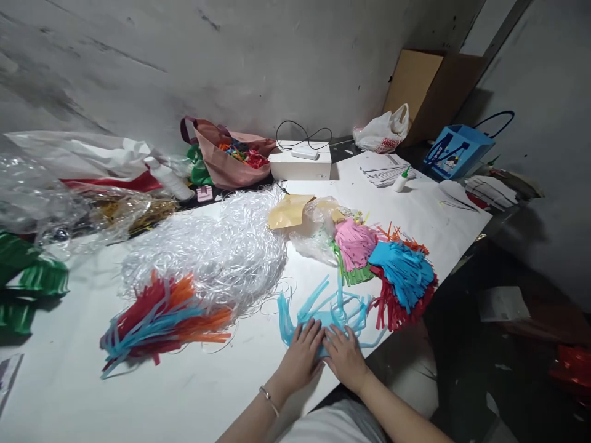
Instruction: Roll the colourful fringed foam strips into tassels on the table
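Note:
My left hand (pixel 301 355) and my right hand (pixel 345 357) lie side by side, fingers flat and pressing on a light blue fringed paper piece (pixel 323 311) near the front edge of the white table (pixel 184 394). The blue strips fan out away from my fingers. Just right of it lies a pile of fringed papers: blue (pixel 401 271), red (pixel 397 311), pink (pixel 354 242) and green. To the left is a bundle of red, orange and blue strips (pixel 161 320), in front of a big heap of clear white shreds (pixel 217 249).
At the back stand a pink bag (pixel 226 157) of coloured bits, a white box (pixel 302 163) with a cable, a glue bottle (pixel 401 180), stacked sheets, a blue gift bag (pixel 455 151) and a cardboard box. Plastic wrap and green paper lie far left. The table's edge drops off at right.

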`<state>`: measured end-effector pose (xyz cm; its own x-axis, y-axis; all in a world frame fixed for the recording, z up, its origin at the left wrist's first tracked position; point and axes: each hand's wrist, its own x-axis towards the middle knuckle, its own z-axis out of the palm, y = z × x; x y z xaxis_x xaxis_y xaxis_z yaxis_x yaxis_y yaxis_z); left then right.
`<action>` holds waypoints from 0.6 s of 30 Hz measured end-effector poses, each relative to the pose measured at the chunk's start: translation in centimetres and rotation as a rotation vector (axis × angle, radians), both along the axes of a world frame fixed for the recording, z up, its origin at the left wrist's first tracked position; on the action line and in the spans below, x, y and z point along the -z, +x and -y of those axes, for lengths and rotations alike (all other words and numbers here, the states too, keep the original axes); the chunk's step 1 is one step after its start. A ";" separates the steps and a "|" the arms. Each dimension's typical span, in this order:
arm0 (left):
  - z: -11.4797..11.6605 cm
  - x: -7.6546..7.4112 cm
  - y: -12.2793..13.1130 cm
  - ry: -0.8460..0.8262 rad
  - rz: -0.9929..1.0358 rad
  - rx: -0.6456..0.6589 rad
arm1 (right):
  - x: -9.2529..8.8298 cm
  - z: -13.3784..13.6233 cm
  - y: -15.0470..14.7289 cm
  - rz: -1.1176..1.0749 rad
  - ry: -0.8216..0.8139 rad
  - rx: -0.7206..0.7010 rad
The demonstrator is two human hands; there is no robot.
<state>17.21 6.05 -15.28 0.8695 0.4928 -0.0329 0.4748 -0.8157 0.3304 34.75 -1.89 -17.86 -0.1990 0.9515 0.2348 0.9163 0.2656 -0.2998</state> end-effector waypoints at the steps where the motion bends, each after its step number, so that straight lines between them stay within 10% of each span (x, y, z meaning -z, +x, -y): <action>1: -0.3 0.3 -0.2 0.022 -0.015 -0.034 | -0.4 0.1 0.4 0.011 -0.045 0.067; 10: 1.6 2.9 -1.3 0.182 -0.008 -0.264 | -2.0 2.7 5.7 0.086 0.028 0.640; 18: 2.9 2.9 -0.8 0.188 -0.006 -0.339 | -1.8 0.8 0.8 -0.069 -0.042 -0.085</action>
<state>16.43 3.12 -18.18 0.6566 0.7499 0.0805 0.7292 -0.6584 0.1862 35.51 -2.64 -16.06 -0.2643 0.9410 0.2113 0.8679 0.3276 -0.3735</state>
